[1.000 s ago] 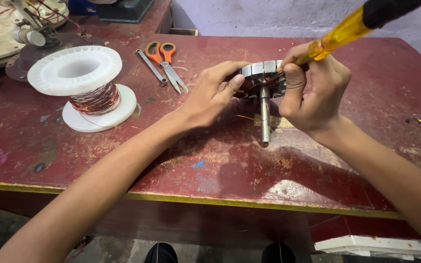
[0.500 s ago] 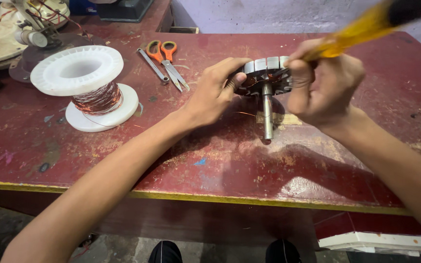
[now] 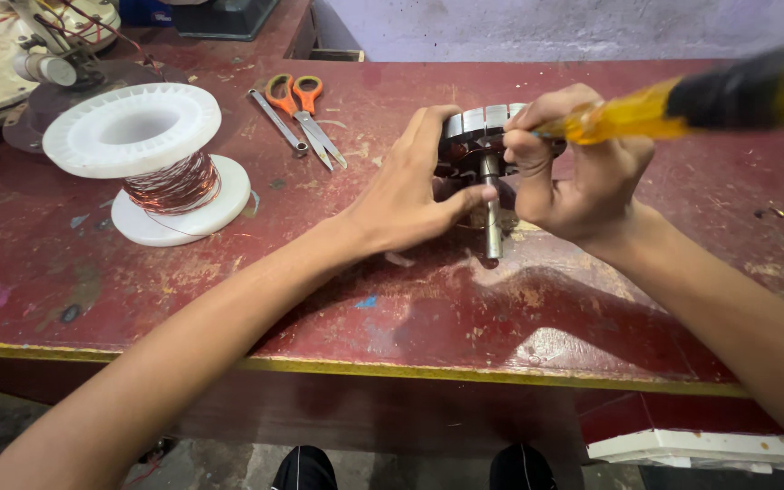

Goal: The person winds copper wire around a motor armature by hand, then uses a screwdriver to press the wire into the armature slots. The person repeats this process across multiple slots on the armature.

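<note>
Near the centre of the frame, slightly above the middle, the left hand cups a round metal motor core from its left side, fingers curled over the rim and the thumb pressed against the steel shaft that sticks down from the core toward the desk. The shaft's lower end rests on or just above the worn red desk top; which of the 2 cannot be told.

The right hand closes on the core from the right, and its fingers are also wrapped around a screwdriver with a yellow and black handle. The handle runs out to the upper right edge of the frame, blurred; its tip is hidden behind the fingers at the core.

At the upper left stands a white plastic spool wound with copper wire, well apart from the hands. Just right of it, in the upper middle, lie orange-handled scissors with a slim metal tool beside them. Fan parts sit in the far upper left corner.
</note>
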